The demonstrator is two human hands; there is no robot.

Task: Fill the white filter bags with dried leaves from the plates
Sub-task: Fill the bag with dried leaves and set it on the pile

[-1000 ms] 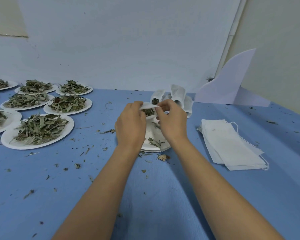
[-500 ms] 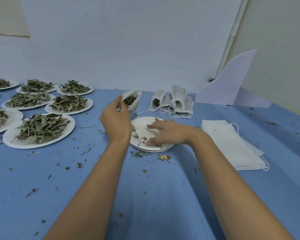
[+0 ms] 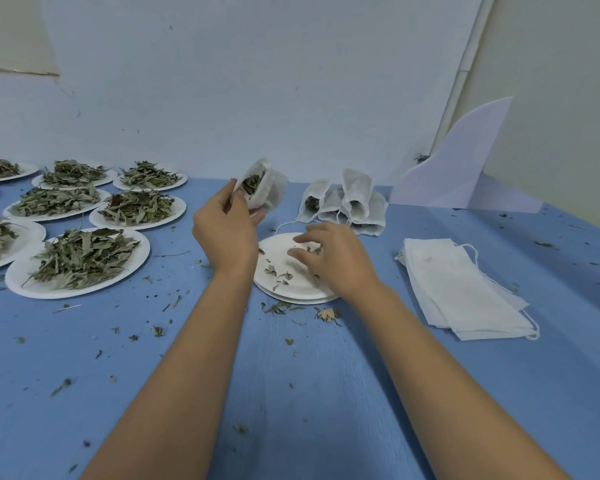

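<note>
The blue table [image 3: 309,393] fills most of what you see and runs to a white wall [image 3: 257,81] at the far side, with a paler wall angling off on the right. Both your bare forearms reach out over its middle.

On the far left sit white plates heaped with dried leaves [image 3: 84,258]. The nearest heaped plate [image 3: 49,292] is the largest and the rest lie in rows behind it.

A white curved board [image 3: 458,168] stands against the wall at the far right. Nearer on the right, a flat stack of empty bags [image 3: 465,289] lies well apart from your hands, with its strings trailing at the edges.

Your left hand [image 3: 227,230] is raised above the table. Its thumb and fingers pinch the rim of a filter bag [image 3: 267,188], whose open mouth faces you and shows leaves inside.

Your right hand [image 3: 333,261] is just over the nearly empty plate [image 3: 302,291] in the middle. Its fingers [image 3: 302,239] are half bent and spread, down among the few leaf bits left there. They are blurred, so you cannot tell whether they grip any.

Just beyond that plate, a cluster of filled bags [image 3: 347,202] leans together near the wall.

Leaf crumbs [image 3: 278,308] are scattered over the cloth, thickest beside the middle plate's near rim.
</note>
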